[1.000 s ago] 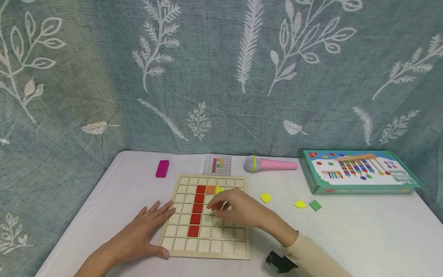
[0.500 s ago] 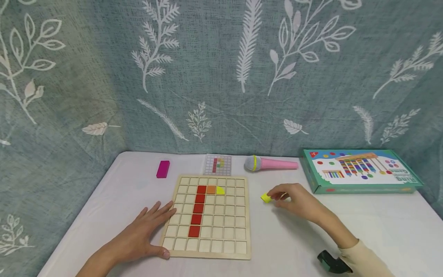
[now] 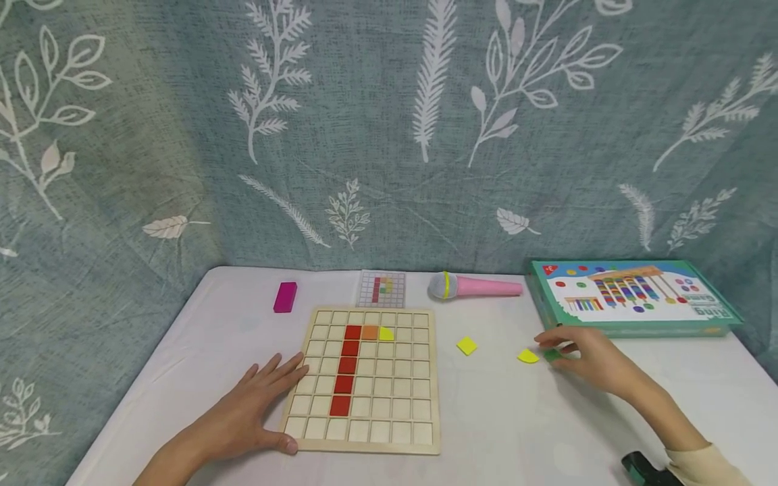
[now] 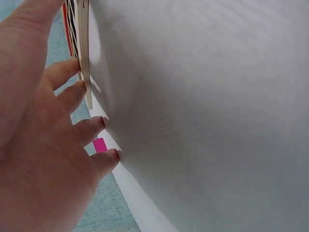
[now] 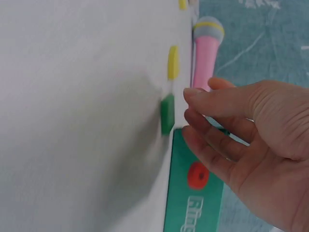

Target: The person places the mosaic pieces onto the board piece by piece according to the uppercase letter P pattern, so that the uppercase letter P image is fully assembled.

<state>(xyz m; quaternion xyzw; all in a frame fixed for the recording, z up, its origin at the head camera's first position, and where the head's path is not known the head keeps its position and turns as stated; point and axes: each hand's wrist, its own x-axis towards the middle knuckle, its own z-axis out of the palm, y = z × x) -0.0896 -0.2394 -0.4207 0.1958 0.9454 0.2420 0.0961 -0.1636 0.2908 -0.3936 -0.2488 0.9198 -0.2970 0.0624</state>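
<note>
From where I stand this looks like a little play corner, though whether in a home or a studio I can't tell: a blue-green cloth (image 3: 371, 128) printed with pale leaves hangs round the back and sides of a white-covered desk (image 3: 516, 425), where a wooden grid board (image 3: 395, 389), a pink toy microphone (image 3: 486, 288) and a brightly printed green box (image 3: 644, 290) lie

leaf-printed blue-green fabric backdrop (image 3: 377, 101) behind a white-topped table (image 3: 504, 412)
</note>
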